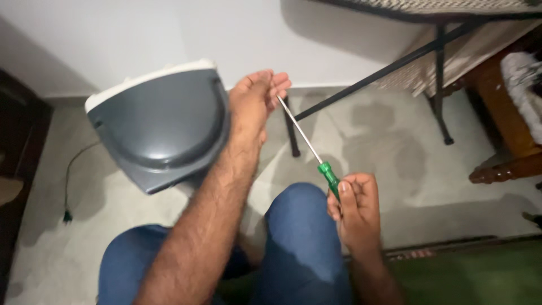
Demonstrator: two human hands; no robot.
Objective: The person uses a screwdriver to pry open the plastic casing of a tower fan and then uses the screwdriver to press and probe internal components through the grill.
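In the left half of the frame, a grey appliance with a white edge along its top is held up off the floor, its rounded grey face turned toward the camera. The left hand presses against its right side, palm to the housing, the fingers mostly straight and spread along the edge rather than curled. From under the appliance a black cord trails down the left of the frame to a plug on the floor.

At lower centre-right, the right hand is closed in a fist round the green handle of a screwdriver. Its thin metal shaft slants up and to the left, and the tip ends right at the fingertips of the left hand, by the upper right corner of the appliance; whether the tip touches the housing cannot be told.

Below, two knees in blue trousers fill the bottom centre. The pale floor shows darker blotches. In the upper right stand the thin black legs of a metal frame, and a brown wooden piece lies at the right edge.
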